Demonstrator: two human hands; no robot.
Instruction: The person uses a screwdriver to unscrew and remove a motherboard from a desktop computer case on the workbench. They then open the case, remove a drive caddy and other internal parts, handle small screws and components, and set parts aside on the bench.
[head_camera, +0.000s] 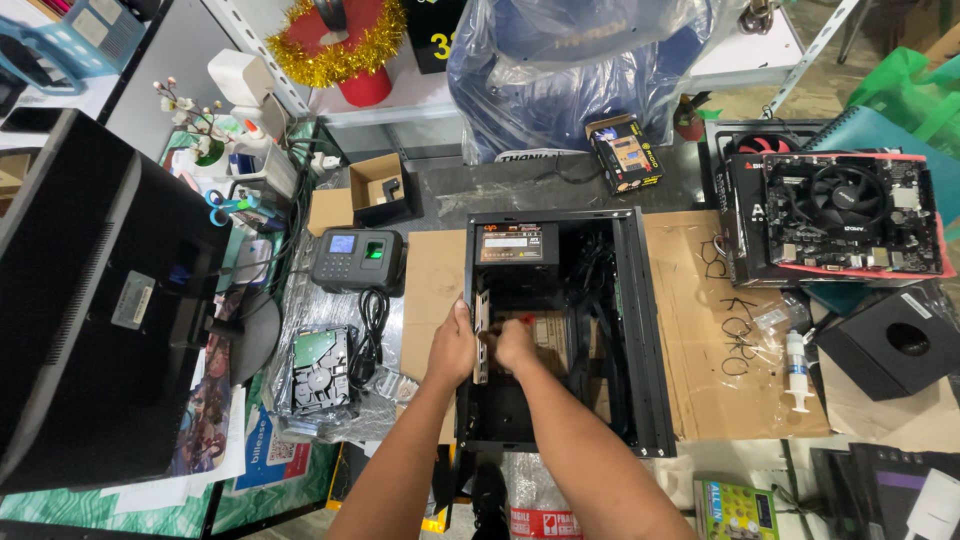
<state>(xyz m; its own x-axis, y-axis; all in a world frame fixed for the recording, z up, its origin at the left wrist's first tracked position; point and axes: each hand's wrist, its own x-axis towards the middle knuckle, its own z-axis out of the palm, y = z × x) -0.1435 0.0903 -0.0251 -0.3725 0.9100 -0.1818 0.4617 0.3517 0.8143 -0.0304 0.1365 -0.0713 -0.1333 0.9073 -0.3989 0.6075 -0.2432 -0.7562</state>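
Observation:
A black computer case (640, 330) lies open on its side on brown cardboard (700, 340), with a power supply (510, 243) fitted at its far end. My left hand (452, 348) grips the case's left wall from outside, by the rear slot area. My right hand (516, 346) reaches inside the case just right of that wall, its fingers curled against the slot covers (481, 330). I cannot tell whether the right hand holds anything small. Loose black cables (590, 270) lie inside the case.
A motherboard with a fan cooler (850, 215) rests on its box at the right. A syringe of paste (797, 368) and a black box (885, 345) lie near it. A fingerprint terminal (357, 258), a bare hard drive (320, 370) and a dark monitor (90, 300) stand left.

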